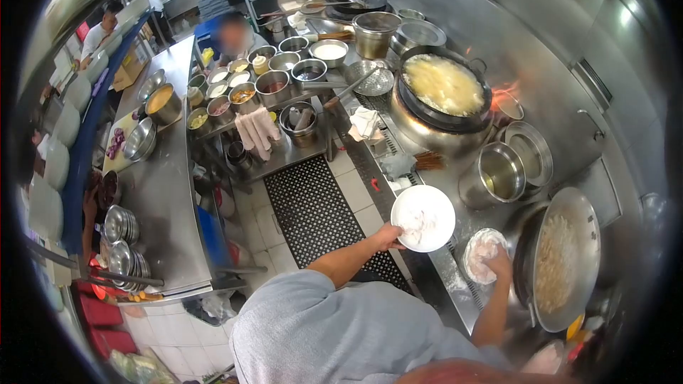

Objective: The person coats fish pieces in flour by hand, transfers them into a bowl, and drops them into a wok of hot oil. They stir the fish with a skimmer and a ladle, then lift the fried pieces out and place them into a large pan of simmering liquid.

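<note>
My left hand (388,236) grips the rim of a white bowl (442,205), which is tilted above the counter edge. A small heap of white, floury pieces (421,226) lies inside it. My right hand (500,262) reaches down into a second round bowl (471,276) on the counter, holding pale, flour-coated pieces. Its fingers are bent into the coating, and what they hold is hidden. Loose white powder (455,281) is scattered on the metal beside that bowl.
A wok (442,85) of bubbling oil stands over flames at the back. On the right, a large tilted wok (565,263) contains brown bits. A metal pot (491,174) of liquid stands between them. Several sauce containers (274,85) fill the side station, where another person (235,35) stands.
</note>
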Action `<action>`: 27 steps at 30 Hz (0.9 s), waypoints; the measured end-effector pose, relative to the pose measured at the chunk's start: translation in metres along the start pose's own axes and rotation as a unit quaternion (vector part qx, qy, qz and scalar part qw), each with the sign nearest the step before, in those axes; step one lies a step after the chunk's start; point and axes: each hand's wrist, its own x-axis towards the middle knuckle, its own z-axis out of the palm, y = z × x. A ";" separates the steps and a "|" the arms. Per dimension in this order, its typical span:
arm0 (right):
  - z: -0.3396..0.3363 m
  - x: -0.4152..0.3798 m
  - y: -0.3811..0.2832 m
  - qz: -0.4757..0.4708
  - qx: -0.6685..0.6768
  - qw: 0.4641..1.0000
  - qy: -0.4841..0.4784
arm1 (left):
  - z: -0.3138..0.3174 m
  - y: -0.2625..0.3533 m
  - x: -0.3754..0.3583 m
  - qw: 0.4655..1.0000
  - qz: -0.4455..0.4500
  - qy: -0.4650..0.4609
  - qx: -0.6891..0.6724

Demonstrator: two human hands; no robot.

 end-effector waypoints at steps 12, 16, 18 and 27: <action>0.013 0.000 0.026 -0.011 -0.118 0.993 0.023 | -0.015 -0.015 0.010 0.997 -0.028 -0.008 -0.067; 0.040 -0.002 0.022 0.026 -0.046 0.998 0.044 | -0.006 -0.005 0.006 0.996 -0.059 0.007 0.063; 0.039 0.008 0.030 0.029 0.001 0.998 0.061 | -0.016 -0.008 0.015 0.998 -0.043 -0.043 0.024; 0.025 -0.034 0.000 0.015 -0.102 0.991 0.084 | -0.008 -0.010 0.034 0.995 -0.088 -0.035 0.017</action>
